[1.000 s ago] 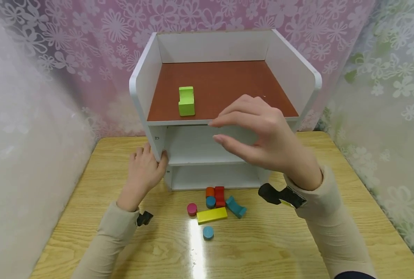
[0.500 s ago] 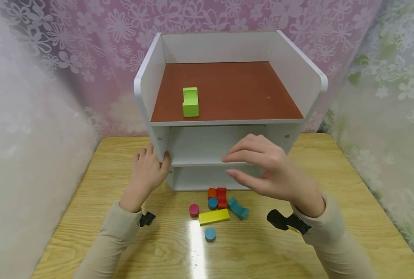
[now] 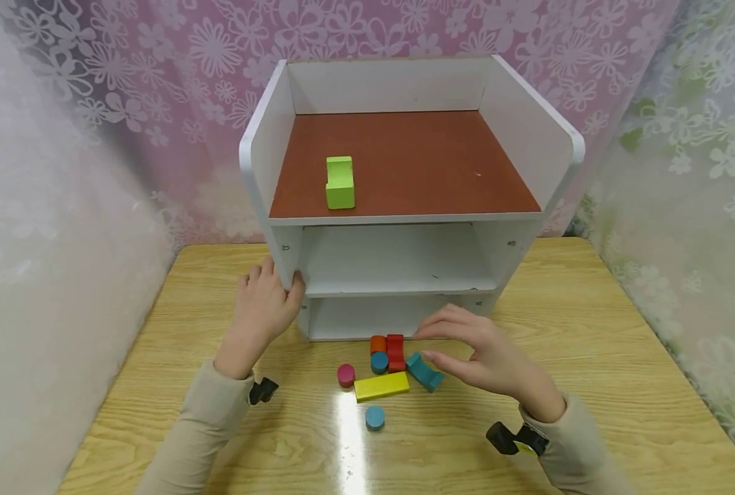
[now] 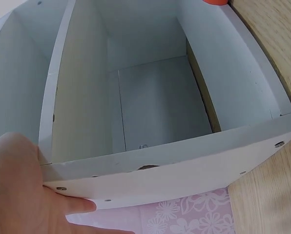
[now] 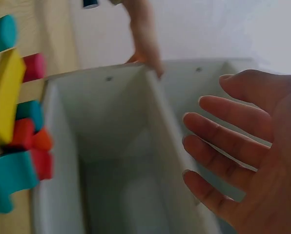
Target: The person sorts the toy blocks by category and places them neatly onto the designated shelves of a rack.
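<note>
At the left side panel of the white shelf unit (image 3: 398, 219), my left hand (image 3: 262, 306) grips the front edge, thumb in front and fingers along the outer face. My right hand (image 3: 478, 350), fingers gently bent and holding nothing, hovers just right of a small group of toy blocks. Nearest its fingertips lie a teal curved block (image 3: 425, 372) and a red notched block (image 3: 395, 353). Beside them are an orange block (image 3: 377, 344), a blue cylinder (image 3: 379, 362) and a long yellow block (image 3: 381, 387). In the right wrist view, the fingers (image 5: 223, 139) are spread apart before the shelf.
A green notched block (image 3: 340, 185) stands on the brown top, towards the left front. A pink cylinder (image 3: 346, 375) lies left of the yellow block, another blue cylinder (image 3: 375, 417) nearer me. The wooden table (image 3: 157, 357) carries everything; a pink flowered curtain (image 3: 206, 137) hangs behind.
My right hand has come down from in front of the brown top to beside the blocks on the table. The left hand keeps its hold; the blocks stay in place.
</note>
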`<action>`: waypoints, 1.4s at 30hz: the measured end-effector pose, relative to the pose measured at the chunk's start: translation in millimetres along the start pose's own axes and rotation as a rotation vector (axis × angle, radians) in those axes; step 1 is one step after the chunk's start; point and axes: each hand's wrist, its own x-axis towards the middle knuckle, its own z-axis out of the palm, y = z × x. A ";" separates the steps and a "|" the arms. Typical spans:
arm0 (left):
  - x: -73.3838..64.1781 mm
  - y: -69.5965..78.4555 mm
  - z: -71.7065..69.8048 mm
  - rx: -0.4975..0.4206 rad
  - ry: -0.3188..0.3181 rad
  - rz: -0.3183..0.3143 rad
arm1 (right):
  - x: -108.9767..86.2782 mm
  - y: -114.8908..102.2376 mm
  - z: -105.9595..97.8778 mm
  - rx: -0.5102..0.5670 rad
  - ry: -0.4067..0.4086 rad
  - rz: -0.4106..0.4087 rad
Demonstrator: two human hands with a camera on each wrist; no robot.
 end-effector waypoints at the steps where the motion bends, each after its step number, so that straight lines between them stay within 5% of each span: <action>1: 0.0 0.0 0.3 -0.001 0.000 0.000 | -7.0 2.7 2.0 -0.007 -0.013 0.037; 10: 0.5 -0.1 1.6 0.002 0.009 0.000 | -60.9 29.5 21.3 -0.081 -0.114 0.272; 18: 1.0 -0.9 2.3 0.004 0.014 0.000 | -87.0 48.9 31.7 -0.118 -0.196 0.351; 42: 2.4 -1.7 -2.1 0.057 0.046 0.024 | -86.6 61.0 43.6 -0.111 -0.273 0.323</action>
